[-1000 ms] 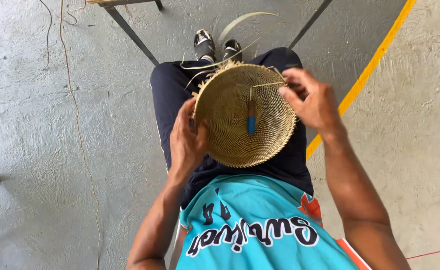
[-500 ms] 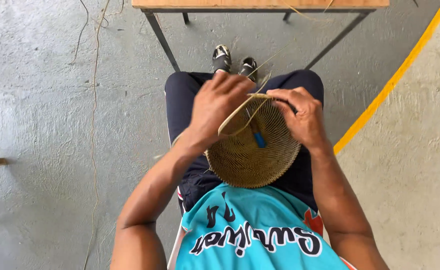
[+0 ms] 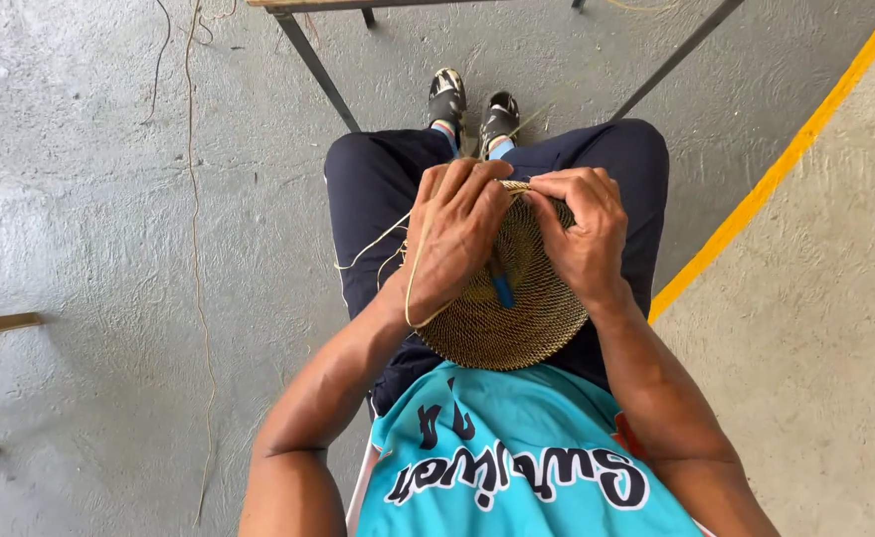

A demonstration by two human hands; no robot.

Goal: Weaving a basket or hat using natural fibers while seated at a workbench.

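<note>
— While I watch from far away, I see both hands have come together at the top edge of the basket (image 3: 517, 318). A second ago they were apart: the left hand (image 3: 457, 239) held the side and the right hand (image 3: 582, 234) pulled a strand out wide.

— Where is the basket now?

— It sits on the lap, on the dark pants (image 3: 378, 199), tipped so I see its round woven back. It has slid a bit lower and closer to the blue shirt (image 3: 517, 457).

— What are the fingers doing?

— The left fingers (image 3: 477, 189) are curled down tight over the rim. The right fingers (image 3: 557, 199) are bent and pinched on the same rim, just beside the left ones. Both hands grip the basket. I cannot tell if they also pinch the strand, since the fingertips hide it.

— And the strand?

— A thin pale strand (image 3: 413, 268) now loops over the back of the left wrist and hangs off to the side. I think the long pull is done and the strand is being tucked in at the rim.

— Anything else?

— A small blue tool (image 3: 502, 290) pokes out of the weave, between the two hands. Nobody holds it. The shoes (image 3: 472, 104) rest on the grey floor (image 3: 109, 249), near a yellow line (image 3: 786, 169).
</note>
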